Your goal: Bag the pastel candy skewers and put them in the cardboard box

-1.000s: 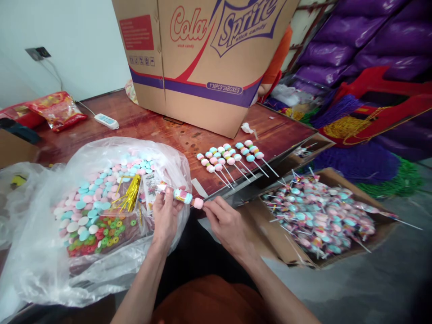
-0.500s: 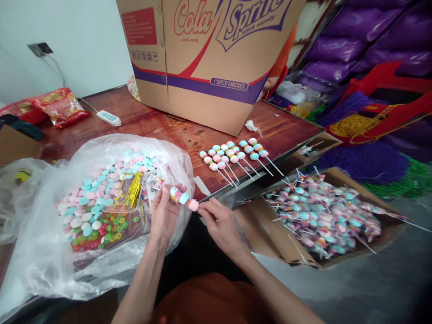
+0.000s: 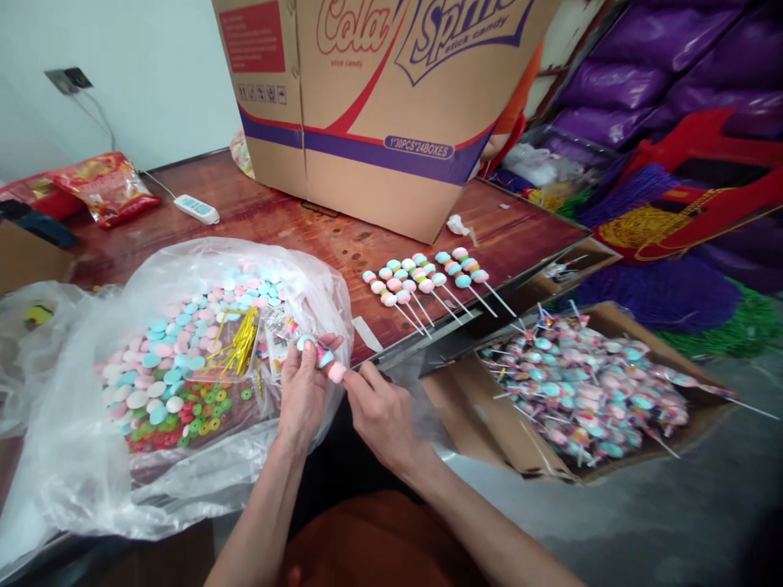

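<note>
My left hand is closed around the upper part of a candy skewer of pink and blue pieces. What looks like a clear printed wrapper covers part of the skewer. My right hand pinches the skewer's lower end, just below the last pink piece; the stick is mostly hidden by the fingers. Left of my hands, an open plastic bag holds loose pastel candies, gummy rings and gold twist ties. Several finished-looking candy skewers lie in a row on the table, sticks toward me.
A large carton stands on the wooden table. Beside the table edge at right, an open cardboard box is heaped with wrapped candy skewers. A white power strip and a red packet lie at back left.
Both hands have shifted slightly left with the candy skewer. Less of the skewer shows between them, and my right hand is closer to my left.
</note>
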`<state>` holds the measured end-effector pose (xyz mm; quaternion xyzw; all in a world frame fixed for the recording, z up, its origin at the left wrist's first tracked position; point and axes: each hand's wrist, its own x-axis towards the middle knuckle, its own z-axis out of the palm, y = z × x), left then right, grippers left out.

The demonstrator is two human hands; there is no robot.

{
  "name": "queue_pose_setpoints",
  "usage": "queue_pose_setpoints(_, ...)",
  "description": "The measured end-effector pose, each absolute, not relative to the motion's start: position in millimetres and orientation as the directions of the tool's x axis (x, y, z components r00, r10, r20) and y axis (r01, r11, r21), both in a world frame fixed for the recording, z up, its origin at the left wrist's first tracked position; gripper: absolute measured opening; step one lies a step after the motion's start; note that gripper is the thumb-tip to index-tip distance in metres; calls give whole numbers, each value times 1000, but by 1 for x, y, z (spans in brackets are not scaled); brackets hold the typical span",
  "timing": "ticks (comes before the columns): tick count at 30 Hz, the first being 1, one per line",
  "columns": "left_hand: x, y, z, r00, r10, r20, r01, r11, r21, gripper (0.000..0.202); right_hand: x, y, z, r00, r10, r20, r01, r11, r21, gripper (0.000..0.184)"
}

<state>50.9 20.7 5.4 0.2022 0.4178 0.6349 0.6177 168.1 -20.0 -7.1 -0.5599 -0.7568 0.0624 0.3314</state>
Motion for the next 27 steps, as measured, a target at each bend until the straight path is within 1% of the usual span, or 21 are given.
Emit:
queue_pose_setpoints(4,49,22,5,-149,951,-271,-689,96,718,24,168,-20,-4,-62,942,329,641,290,-711,26)
queue_pose_setpoints(7,51,22,5,-168,951,-260,-717,64,694,24,170,-21,-1,-22,963,267,503,242,-830,23)
queue_pose_setpoints(10,53,21,6,-171,951,-257,-713,61,698,25,169,-19,-1,-12,978,209,385,197,-902,21)
queue_pose_setpoints(13,53,20,5,-119,958,-262,-667,119,736,24,169,-13,-5,-50,995,82,199,90,-976,21)
queue_pose_setpoints(15,53,19,5,-74,964,-256,-638,152,755,25,170,-8,-8,-85,996,-11,77,-4,-997,21)
queue_pose_setpoints(17,53,19,4,-39,970,-242,-617,167,769,25,171,-6,-10,-83,995,-51,36,-48,-998,21)
queue_pose_setpoints(19,53,19,4,-17,974,-227,-603,172,779,25,171,-7,-11,-12,1000,10,109,11,-994,20)
queue_pose_setpoints(21,53,19,5,8,972,-235,-591,194,783,23,170,-12,-11,56,986,160,301,136,-944,20)
queue_pose_setpoints(23,53,20,5,30,963,-266,-581,233,780,21,168,-17,-11,57,945,322,531,245,-812,24)
queue_pose_setpoints(24,53,20,5,36,958,-285,-578,252,776,20,167,-19,-12,35,924,380,622,278,-732,26)
queue_pose_setpoints(26,55,20,6,35,950,-310,-584,271,765,20,162,-22,-14,-7,896,444,724,310,-616,28)
queue_pose_setpoints(27,56,20,6,33,949,-314,-594,271,757,20,159,-21,-14,-9,888,459,739,315,-596,28)
